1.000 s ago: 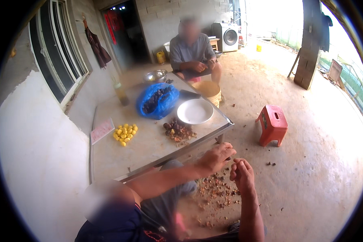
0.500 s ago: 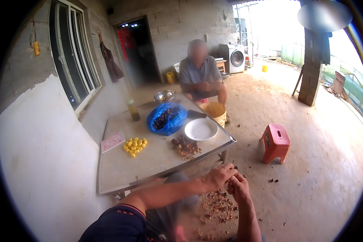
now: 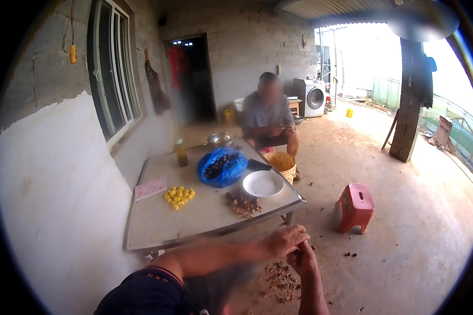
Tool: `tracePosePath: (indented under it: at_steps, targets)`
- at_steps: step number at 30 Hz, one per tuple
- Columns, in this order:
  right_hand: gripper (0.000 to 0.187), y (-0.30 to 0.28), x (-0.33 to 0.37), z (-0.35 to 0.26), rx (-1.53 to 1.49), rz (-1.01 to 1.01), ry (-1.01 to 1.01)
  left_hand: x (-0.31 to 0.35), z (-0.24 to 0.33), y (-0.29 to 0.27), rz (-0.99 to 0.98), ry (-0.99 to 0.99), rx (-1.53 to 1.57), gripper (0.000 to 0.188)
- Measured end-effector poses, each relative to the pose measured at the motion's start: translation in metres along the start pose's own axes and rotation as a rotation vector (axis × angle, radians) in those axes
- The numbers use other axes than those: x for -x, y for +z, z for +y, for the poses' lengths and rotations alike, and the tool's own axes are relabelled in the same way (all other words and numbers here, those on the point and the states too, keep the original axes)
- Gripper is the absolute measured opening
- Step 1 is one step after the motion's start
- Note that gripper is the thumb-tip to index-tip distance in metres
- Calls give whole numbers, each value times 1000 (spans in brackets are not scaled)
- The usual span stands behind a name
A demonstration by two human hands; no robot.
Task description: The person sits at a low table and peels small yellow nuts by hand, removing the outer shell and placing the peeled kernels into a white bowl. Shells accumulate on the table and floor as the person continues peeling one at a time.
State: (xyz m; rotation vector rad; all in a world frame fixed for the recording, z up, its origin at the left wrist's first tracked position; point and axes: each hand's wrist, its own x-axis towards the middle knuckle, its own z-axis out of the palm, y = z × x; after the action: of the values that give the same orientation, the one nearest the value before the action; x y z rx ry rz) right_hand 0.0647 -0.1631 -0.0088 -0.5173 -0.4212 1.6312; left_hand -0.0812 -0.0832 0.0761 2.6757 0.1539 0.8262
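"Fingers (image 3: 299,230) of yours: wide or narrow, and what's in them?"

"Bent, and brought together. My left hand (image 3: 283,241) meets my right hand (image 3: 304,261) at the tips. I cannot tell how tightly they close, or whether something small sits between them; my own hands hide that spot."

"And near them?"

"Below my fingertips, brown shell bits (image 3: 280,281) lie strewn over the floor. Beyond and to the left of my fingers, on the table (image 3: 163,227), there's a pile of dark pieces and shells (image 3: 240,205), close to the edge on my side."

"Further off?"

"Past that pile from my fingers, a white plate (image 3: 263,184); left of the plate, a blue bag (image 3: 231,176) with dark pieces in it. Yellow round pieces (image 3: 178,197) sit farther left of my fingers, a pink sheet (image 3: 150,188) beside them."

"Off the table?"

"Right of my fingers, a red stool (image 3: 358,207). Straight beyond them, past the table, a bucket (image 3: 286,176), with another person (image 3: 268,116) seated behind it."
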Motion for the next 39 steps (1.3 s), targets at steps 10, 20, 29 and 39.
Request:
tracePosePath:
  at_steps: [10, 20, 29, 39]
  targets:
    - [33, 17, 13, -16, 313, 169, -157, -11, -5, 29, -5, -95, 63, 58]
    - [33, -30, -4, -29, 152, 290, -341, -35, -77, 102, 70, -110, 518, 37]
    - [40, -40, -14, -43, 52, 437, -485, -42, -118, 97, 122, -139, 760, 53]
    - [29, 5, -18, -71, 424, 599, -505, -71, -99, 58, 76, -276, 900, 43]
